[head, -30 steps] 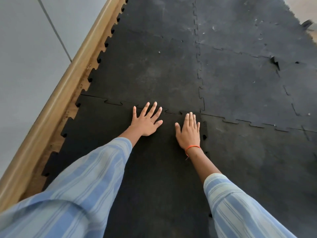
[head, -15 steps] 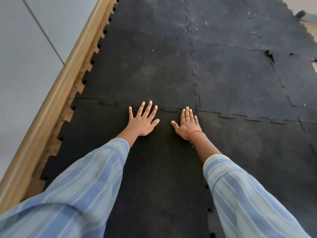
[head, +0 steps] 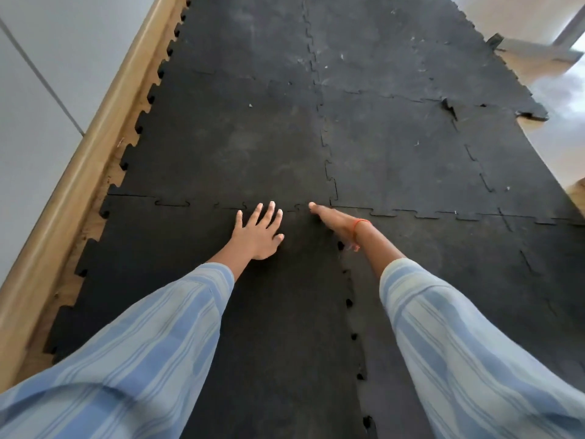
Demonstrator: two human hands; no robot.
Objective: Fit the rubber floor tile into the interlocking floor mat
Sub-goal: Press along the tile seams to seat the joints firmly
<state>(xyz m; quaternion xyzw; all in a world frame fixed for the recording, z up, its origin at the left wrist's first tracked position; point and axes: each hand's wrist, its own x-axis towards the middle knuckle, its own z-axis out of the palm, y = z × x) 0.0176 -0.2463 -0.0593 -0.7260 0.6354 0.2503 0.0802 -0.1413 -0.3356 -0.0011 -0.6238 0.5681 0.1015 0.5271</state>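
Note:
A black rubber floor tile with toothed edges lies flat under my arms, its far edge meeting the interlocking floor mat along a jigsaw seam. My left hand rests palm down on the tile just short of that seam, fingers spread. My right hand is turned on its edge, fingertips pressing at the seam near the tile's far right corner; an orange band circles the wrist. Small dark gaps show along the tile's right seam. Neither hand holds anything.
A wooden skirting and grey wall run along the left, with bare floor showing between skirting and mat teeth. At the far right the mat has a torn, lifted edge, and light flooring lies beyond.
My right hand has slid forward to the seam and turned from flat onto its edge. My left hand stays flat in about the same place. The view has shifted forward.

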